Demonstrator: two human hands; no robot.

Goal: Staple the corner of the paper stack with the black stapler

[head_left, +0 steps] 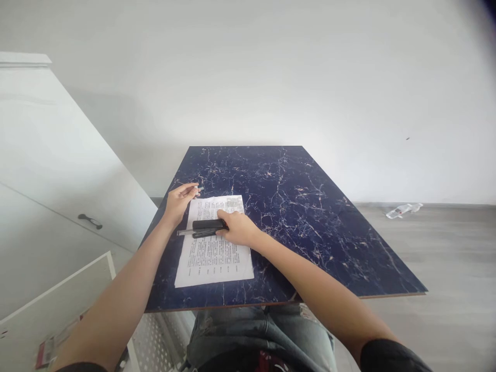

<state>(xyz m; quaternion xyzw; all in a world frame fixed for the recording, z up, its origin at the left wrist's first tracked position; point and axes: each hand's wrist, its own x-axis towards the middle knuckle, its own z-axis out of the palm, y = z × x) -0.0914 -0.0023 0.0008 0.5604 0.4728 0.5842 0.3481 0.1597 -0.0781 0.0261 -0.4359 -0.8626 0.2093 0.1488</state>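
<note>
A printed sheet of paper [214,253] lies on the dark blue marbled table [302,217] near its left front edge. A black stapler [207,227] lies across the sheet. My right hand [238,227] is closed on the stapler's right end. My left hand [181,199] rests at the sheet's top left corner, with its fingers pinched on a small light object I cannot name.
A white cabinet [58,170] with a dark handle [90,221] stands at the left. A white board [46,320] leans below it. A plastic bottle [403,210] lies on the grey floor at the right. A white wall is behind the table.
</note>
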